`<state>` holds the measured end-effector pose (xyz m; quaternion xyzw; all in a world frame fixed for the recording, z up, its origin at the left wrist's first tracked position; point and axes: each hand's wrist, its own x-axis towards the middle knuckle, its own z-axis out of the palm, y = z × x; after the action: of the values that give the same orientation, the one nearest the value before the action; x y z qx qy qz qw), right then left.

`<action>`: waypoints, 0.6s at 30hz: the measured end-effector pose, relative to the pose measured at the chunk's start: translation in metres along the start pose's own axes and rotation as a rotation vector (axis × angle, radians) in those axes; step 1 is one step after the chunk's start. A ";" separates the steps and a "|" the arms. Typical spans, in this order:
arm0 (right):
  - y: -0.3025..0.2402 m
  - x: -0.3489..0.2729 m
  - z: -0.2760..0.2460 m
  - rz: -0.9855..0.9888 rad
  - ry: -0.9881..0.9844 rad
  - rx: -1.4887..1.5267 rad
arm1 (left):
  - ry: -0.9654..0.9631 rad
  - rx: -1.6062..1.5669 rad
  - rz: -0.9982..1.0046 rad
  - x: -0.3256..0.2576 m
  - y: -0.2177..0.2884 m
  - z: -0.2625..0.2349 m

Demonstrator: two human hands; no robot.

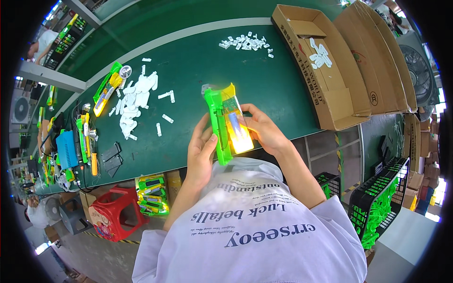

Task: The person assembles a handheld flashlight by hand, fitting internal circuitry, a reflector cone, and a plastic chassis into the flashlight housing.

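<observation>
Green shell, long axis pointing away from you — fingers of your left hand clamped on it; yellow half just right, fingers of your right hand gripping

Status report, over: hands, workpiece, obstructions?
Left hand holding green half; right hand holding lit yellow half. Opened up, circuit board showing. White pile lies leftward, apart from both hands; nothing seen blocking.

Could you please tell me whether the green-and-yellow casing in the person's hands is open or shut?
Open: the green half lies beside the yellow half, not closed over it, and a circuit board shows.
</observation>
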<state>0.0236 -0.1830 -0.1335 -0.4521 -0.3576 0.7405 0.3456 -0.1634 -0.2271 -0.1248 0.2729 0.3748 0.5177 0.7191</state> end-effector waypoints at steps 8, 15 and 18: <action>0.014 -0.015 -0.005 -0.124 -0.260 0.596 | -0.007 0.147 0.053 -0.012 0.020 0.005; 0.022 -0.036 0.009 -0.096 -0.370 0.903 | 0.035 0.229 0.050 -0.010 0.049 0.016; 0.011 -0.049 0.017 -0.234 -0.375 0.817 | -0.065 0.253 0.123 -0.019 0.057 0.029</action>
<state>0.0232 -0.2337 -0.1166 -0.0939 -0.1415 0.8456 0.5061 -0.1738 -0.2274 -0.0585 0.4004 0.3963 0.5004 0.6575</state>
